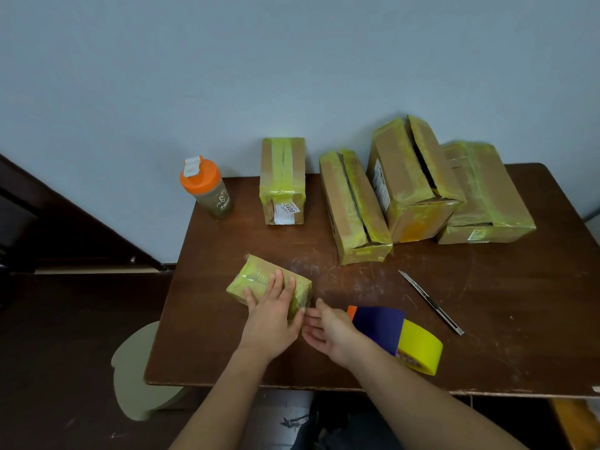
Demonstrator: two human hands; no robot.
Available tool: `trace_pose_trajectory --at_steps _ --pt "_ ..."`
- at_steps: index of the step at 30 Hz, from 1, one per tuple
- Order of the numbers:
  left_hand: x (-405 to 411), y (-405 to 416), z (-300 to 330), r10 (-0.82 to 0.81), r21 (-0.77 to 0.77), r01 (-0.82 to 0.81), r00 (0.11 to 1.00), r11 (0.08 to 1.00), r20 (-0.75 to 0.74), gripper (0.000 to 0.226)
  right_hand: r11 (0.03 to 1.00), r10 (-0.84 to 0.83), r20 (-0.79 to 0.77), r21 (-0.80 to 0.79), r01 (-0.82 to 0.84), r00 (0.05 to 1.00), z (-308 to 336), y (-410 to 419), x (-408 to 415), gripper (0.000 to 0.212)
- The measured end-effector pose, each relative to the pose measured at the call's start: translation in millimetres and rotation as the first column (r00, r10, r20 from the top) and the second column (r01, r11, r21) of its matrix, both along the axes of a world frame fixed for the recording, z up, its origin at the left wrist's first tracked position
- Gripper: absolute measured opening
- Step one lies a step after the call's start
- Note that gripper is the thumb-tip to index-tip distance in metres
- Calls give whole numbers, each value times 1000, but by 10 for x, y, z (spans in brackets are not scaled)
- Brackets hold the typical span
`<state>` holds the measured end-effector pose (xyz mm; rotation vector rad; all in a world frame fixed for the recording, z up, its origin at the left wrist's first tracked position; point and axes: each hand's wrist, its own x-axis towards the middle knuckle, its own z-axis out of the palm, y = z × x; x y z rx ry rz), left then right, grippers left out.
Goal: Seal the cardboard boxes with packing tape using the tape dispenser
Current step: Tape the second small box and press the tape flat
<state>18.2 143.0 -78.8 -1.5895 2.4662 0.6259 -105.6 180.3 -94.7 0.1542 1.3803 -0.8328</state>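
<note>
A small cardboard box (pixel 269 284), already wrapped in yellow tape, lies toward the front-left part of the tabletop (pixel 487 319), turned at an angle to the near edge. The left hand (pixel 271 315) rests flat on top of it, fingers straight and spread, gripping nothing; this reads as pressing tape down or steadying the box against sliding. The right hand (pixel 328 332) sits just beside the box's near-right corner, palm turned up and fingers relaxed and open; its fingertips are close to that corner, but whether they touch the tape there cannot be told. Neither grip has hold of anything. The tape dispenser (pixel 381 326), blue-bodied with an orange end and carrying a yellow tape roll (pixel 420 347), lies unheld on the tabletop near the front edge, immediately right of the right forearm, apparently set within easy reach. A utility knife (pixel 431 302) lies further right, its blade end pointing toward the back edge. Four larger boxes (pixel 355 206) stand in a row along the back edge against the wall; all bear yellow tape, yet at least two show a dark gap along the top seam and, in my judgement, are not yet sealed. An orange-lidded shaker bottle (pixel 206 188) stands at the back-left corner.
</note>
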Motion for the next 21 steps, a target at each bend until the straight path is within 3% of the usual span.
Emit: trace_pose_trajectory --at_steps 4,7,11,16,21 --pt "18 -5 7 -7 12 7 1000 1000 3 67 989 -143 23 -35 144 989 -29 3 48 18" --pt "35 -10 27 -43 20 42 998 999 36 70 975 -213 -107 -81 205 971 -81 28 60 11" --pt "64 -27 53 -89 33 87 993 996 79 78 963 -251 -299 -177 205 921 -143 141 137 19" --pt "162 -57 33 -131 -35 135 985 990 111 84 957 -269 -330 -199 212 905 -208 152 240 18" --pt "230 -74 3 -128 -68 132 989 989 70 84 976 -182 -424 -185 112 887 -354 59 330 23"
